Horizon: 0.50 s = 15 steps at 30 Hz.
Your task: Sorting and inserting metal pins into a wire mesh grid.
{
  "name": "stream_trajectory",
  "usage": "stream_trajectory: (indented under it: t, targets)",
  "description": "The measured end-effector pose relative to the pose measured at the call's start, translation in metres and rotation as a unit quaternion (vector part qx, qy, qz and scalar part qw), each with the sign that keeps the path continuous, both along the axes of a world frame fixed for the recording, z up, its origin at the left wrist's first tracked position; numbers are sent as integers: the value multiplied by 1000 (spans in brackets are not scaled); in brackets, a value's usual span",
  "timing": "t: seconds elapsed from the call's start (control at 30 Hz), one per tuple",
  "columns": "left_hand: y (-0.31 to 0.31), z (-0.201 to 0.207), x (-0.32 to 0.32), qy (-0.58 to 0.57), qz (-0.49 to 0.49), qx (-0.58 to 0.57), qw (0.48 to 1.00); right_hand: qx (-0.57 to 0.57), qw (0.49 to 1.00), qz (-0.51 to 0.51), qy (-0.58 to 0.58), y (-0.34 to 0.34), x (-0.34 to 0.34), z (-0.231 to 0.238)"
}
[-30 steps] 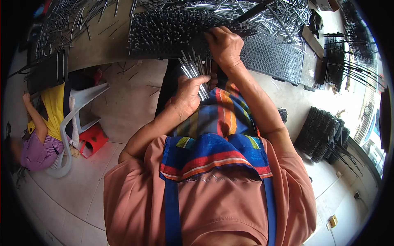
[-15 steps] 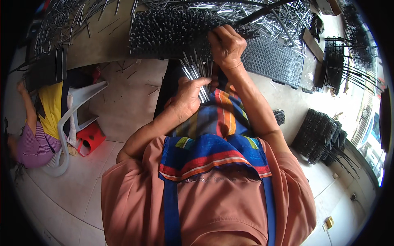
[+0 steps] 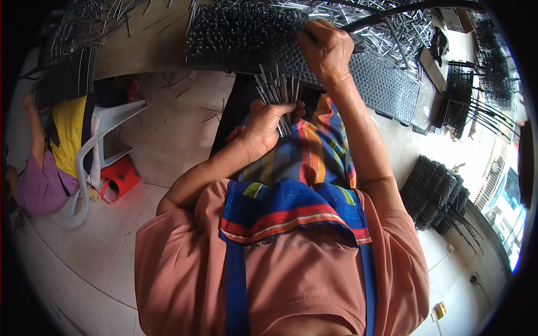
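Observation:
My left hand (image 3: 262,124) is closed round a bundle of thin silvery metal rods (image 3: 273,88), their upper ends fanned out below the edge of a black tray. That tray (image 3: 386,84) is full of small round holes. Many rods (image 3: 238,35) stand upright in its left part, while the holes on its right show bare. Over the middle of the tray is my right hand (image 3: 328,51), fingers pinched together and pointing down. Whatever lies between those fingertips is hidden by the hand.
Loose metal rods (image 3: 403,33) lie heaped behind the tray. A dark curved bar (image 3: 414,8) crosses above them. Stacked black racks (image 3: 434,187) stand on the floor at right. At left, another person in purple (image 3: 47,185) sits on a grey chair (image 3: 84,185) near a red container (image 3: 120,178).
The whole view has shifted slightly. My right hand has moved a little right and farther away over the tray. My left hand keeps the rods, now tilted a bit more upright.

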<state>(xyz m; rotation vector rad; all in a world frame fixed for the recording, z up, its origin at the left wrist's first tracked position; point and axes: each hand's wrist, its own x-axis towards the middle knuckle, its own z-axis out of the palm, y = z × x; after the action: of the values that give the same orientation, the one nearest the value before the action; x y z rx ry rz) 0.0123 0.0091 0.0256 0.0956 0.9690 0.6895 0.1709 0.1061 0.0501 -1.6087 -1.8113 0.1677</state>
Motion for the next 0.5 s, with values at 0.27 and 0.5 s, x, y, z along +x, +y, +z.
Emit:
stream_trajectory:
  t: [0.27, 0.5]
  targets:
    - [5, 3, 0, -19, 10, 2, 1000, -243, 969, -14, 51, -31, 21, 12]
    - [14, 12, 9, -15, -70, 65, 995, -465, 779, -3, 421, -62, 26, 6]
